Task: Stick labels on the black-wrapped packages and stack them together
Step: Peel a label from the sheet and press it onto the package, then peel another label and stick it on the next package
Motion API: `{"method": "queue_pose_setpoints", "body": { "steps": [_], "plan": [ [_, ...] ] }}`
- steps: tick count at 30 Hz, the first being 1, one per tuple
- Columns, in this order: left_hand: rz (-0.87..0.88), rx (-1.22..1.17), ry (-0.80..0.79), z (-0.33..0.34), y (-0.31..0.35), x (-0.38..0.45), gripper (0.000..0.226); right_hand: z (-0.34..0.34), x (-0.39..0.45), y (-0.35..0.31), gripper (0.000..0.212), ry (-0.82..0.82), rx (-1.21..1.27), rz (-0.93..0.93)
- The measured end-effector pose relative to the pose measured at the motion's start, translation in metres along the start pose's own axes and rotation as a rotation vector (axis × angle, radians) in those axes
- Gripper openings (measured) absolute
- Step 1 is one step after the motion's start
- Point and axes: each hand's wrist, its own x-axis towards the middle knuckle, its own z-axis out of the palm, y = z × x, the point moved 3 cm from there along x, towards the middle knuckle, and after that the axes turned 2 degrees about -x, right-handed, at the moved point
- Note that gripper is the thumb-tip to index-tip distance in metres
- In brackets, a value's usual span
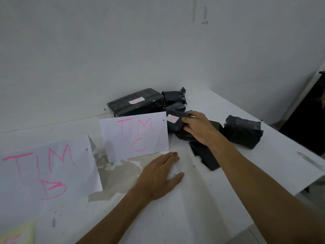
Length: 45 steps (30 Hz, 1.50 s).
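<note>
Several black-wrapped packages lie at the far side of the white table (228, 173). A big box-shaped package (135, 107) by the wall carries a white label (136, 100) on top. In front of it a soft package (175, 125) has a white label (172, 118) with pink marks. My right hand (198, 126) grips that soft package from the right, fingers curled over its edge. My left hand (161, 175) rests flat on the table, holding nothing. A taped package (243, 132) sits to the right, a small one (174, 97) behind, and a flat one (205, 155) under my right forearm.
Two white paper sheets with pink writing stand on the table: "TIM C" (135, 136) in the middle and "TIM B" (47, 173) at the left. A yellowish sheet (17, 234) shows at the bottom left. A dark object (306, 120) stands beyond the table's right edge. The wall is close behind.
</note>
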Motion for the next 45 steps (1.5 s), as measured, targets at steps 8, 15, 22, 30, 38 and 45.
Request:
{"method": "queue_pose_setpoints", "body": {
  "steps": [8,15,22,30,38,45],
  "plan": [
    [-0.004,0.01,-0.006,0.003,-0.006,0.003,0.062,-0.029,-0.03,0.01,0.014,0.362,-0.959,-0.51],
    [-0.037,0.005,0.002,0.003,-0.001,-0.001,0.059,-0.054,-0.089,0.06,0.077,0.379,-1.373,-0.125],
    [-0.061,0.048,0.081,-0.005,0.006,-0.014,0.051,-0.057,-0.103,0.056,0.083,0.267,-1.315,-0.048],
    [-0.179,-0.082,0.027,-0.013,0.014,-0.035,0.054,-0.045,-0.14,0.057,0.092,0.031,-1.136,0.049],
    [-0.535,-0.857,0.127,-0.058,0.017,-0.072,0.026,0.01,-0.193,0.053,0.083,-0.314,-1.077,-0.202],
    [-0.717,-1.042,0.21,-0.114,0.004,-0.139,0.014,0.078,-0.219,0.052,0.084,-0.449,-0.958,-0.285]
  ]
}}
